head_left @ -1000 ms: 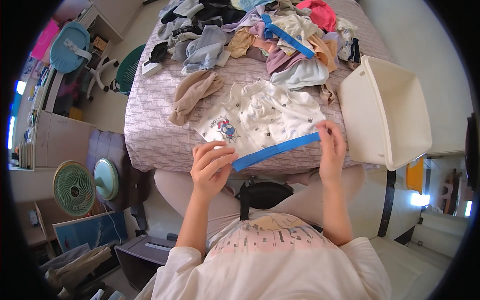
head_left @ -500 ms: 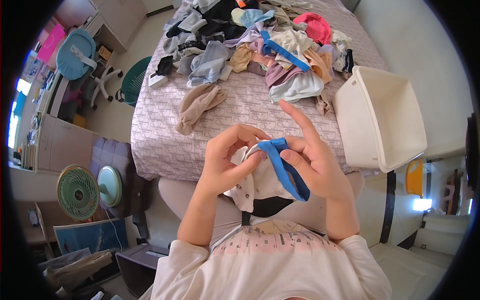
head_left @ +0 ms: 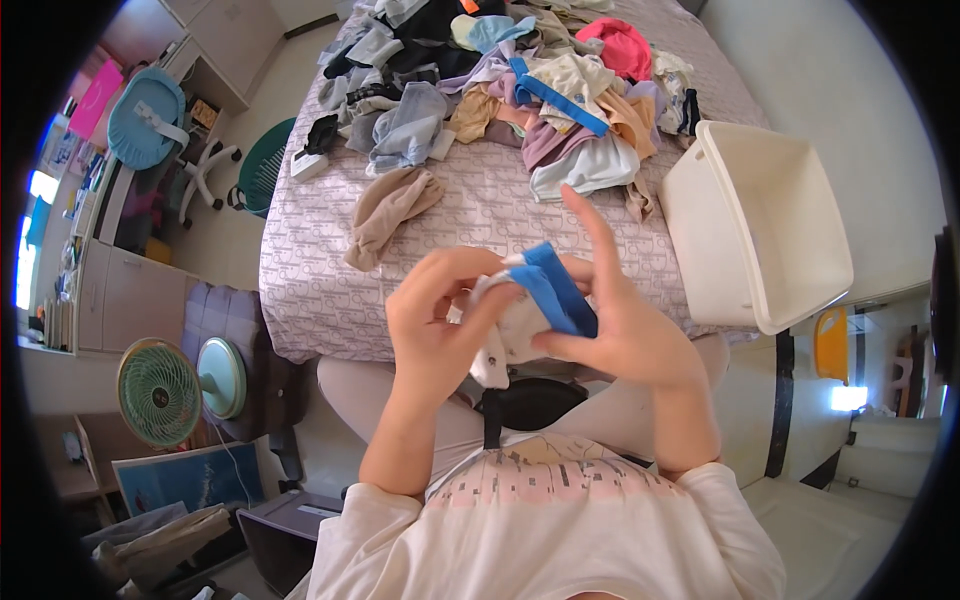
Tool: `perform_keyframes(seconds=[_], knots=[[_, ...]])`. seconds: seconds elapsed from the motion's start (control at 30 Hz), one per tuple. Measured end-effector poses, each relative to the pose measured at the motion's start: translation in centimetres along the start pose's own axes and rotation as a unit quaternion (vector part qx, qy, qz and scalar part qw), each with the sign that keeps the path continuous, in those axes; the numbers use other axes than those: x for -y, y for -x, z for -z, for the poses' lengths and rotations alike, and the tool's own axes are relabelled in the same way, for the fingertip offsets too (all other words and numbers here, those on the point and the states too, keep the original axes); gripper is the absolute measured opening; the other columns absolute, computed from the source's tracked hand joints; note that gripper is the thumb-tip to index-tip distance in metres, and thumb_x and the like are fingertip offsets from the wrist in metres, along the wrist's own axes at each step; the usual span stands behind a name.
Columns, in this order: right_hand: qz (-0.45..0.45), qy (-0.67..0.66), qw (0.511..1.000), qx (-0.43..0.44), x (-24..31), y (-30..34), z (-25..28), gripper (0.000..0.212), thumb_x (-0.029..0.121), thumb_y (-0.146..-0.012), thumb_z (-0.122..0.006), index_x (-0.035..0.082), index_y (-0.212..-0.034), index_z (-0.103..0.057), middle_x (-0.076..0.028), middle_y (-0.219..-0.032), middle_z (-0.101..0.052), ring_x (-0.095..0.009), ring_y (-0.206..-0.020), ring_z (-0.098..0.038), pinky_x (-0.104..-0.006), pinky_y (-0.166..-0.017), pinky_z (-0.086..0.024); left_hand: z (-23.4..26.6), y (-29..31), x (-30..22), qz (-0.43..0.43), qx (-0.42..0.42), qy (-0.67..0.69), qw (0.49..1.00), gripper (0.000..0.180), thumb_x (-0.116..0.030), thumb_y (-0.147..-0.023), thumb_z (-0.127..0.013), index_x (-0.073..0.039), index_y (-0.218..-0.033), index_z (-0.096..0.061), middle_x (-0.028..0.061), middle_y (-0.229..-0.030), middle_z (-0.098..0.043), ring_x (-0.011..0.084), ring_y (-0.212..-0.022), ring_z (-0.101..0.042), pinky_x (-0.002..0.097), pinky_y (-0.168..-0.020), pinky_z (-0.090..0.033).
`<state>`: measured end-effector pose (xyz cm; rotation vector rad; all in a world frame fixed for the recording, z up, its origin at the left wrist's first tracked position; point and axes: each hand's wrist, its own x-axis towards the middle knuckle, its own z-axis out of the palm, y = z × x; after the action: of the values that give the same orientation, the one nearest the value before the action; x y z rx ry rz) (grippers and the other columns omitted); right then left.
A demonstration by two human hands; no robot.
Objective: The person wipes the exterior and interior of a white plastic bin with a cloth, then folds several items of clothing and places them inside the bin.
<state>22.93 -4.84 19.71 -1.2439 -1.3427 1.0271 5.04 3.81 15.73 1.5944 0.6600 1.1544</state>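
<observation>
A white pair of underpants with a small print and a wide blue waistband (head_left: 556,290) is held up between my hands, above my lap. My left hand (head_left: 438,315) is closed on the white cloth at one side, fingers bent round it. On the other side, my right hand (head_left: 635,325) pinches the blue band between the thumb and the fingers behind it, while the index finger points up and away. The cloth is bunched, and part of it hides behind my left fingers.
A large pile of mixed clothes (head_left: 480,90) covers the far part of the bed (head_left: 310,250). Nearer lies a folded beige garment (head_left: 392,212). An open cream bin (head_left: 700,235) stands at the right. At the left are a green fan (head_left: 160,390) and a green basket (head_left: 262,170).
Both hands have turned and lifted the underpants slightly. The blue waistband, hanging as a long loop before, is now gathered closer, and less white cloth hangs below.
</observation>
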Motion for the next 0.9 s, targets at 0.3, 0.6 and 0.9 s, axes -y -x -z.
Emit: perform_keyframes(seconds=[0.3, 0.6, 0.9], knots=[[0.015, 0.076, 0.994, -0.075, 0.7, -0.3, 3.0, 0.040, 0.002, -0.083, -0.081, 0.004, -0.119, -0.064, -0.006, -0.102, -0.074, -0.013, -0.096, -0.071, -0.0270, -0.085, -0.054, 1.8, 0.0, -0.5, 0.095, 0.091, 0.201, 0.971, 0.021, 0.008, -0.090, -0.069, 0.003, -0.111, -0.070, 0.0079, -0.097, -0.070, 0.0143, -0.108, -0.065, 0.0257, -0.083, -0.052], [0.016, -0.043, 0.999, -0.021, -0.7, -0.6, 3.2, 0.046, 0.003, -0.083, -0.082, 0.005, -0.122, -0.059, -0.007, -0.102, -0.073, -0.013, -0.098, -0.072, -0.0226, -0.081, -0.055, 1.8, 0.2, -0.2, -0.010, 0.115, 0.161, 0.980, 0.048, 0.001, -0.078, -0.083, 0.001, -0.124, -0.068, 0.0114, -0.110, -0.073, 0.0183, -0.102, -0.070, 0.0266, -0.082, -0.056], [0.011, -0.142, 0.987, -0.071, -2.3, -1.4, 3.6, 0.048, 0.004, -0.086, -0.081, 0.003, -0.128, -0.057, -0.010, -0.107, -0.074, -0.011, -0.097, -0.070, -0.0233, -0.081, -0.056, 3.0, 0.8, 2.3, 0.049, 0.088, 0.064, 0.993, 0.045, 0.012, -0.085, -0.073, 0.004, -0.128, -0.065, 0.0113, -0.115, -0.073, 0.0104, -0.099, -0.069, 0.0232, -0.085, -0.055]])
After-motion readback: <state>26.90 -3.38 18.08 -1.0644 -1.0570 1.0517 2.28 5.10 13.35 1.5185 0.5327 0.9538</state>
